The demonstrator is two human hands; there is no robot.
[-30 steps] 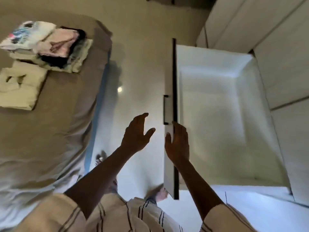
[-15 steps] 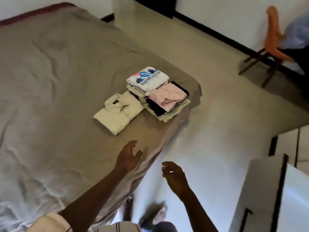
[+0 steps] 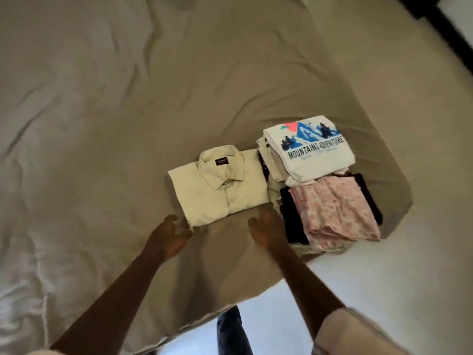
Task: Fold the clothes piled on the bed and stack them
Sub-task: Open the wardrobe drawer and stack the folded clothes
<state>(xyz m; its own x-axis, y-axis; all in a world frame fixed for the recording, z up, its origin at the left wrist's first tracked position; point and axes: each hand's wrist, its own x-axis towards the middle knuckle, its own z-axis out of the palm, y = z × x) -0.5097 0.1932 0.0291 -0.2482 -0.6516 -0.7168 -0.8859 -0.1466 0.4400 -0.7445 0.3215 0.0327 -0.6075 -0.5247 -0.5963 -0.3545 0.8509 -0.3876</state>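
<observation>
A folded cream collared shirt [image 3: 220, 185] lies flat on the tan bed sheet [image 3: 102, 124] near the bed's corner. To its right stands a stack topped by a white T-shirt with a mountain print [image 3: 311, 147], and in front of that a folded pink patterned garment [image 3: 335, 213] lies on a black one [image 3: 290, 219]. My left hand [image 3: 167, 235] is spread open at the cream shirt's near left corner. My right hand [image 3: 265, 226] is open at its near right corner, beside the black garment. Neither hand holds anything.
The bed's corner and edge drop to a pale shiny floor [image 3: 384, 278] on the right and at the bottom. My leg in dark trousers [image 3: 229, 329] stands against the bed's edge. A dark skirting line [image 3: 435, 16] runs at the top right.
I have turned from the open white drawer to the bed. Both hands have moved forward from mid-air to the near edge of the cream shirt.
</observation>
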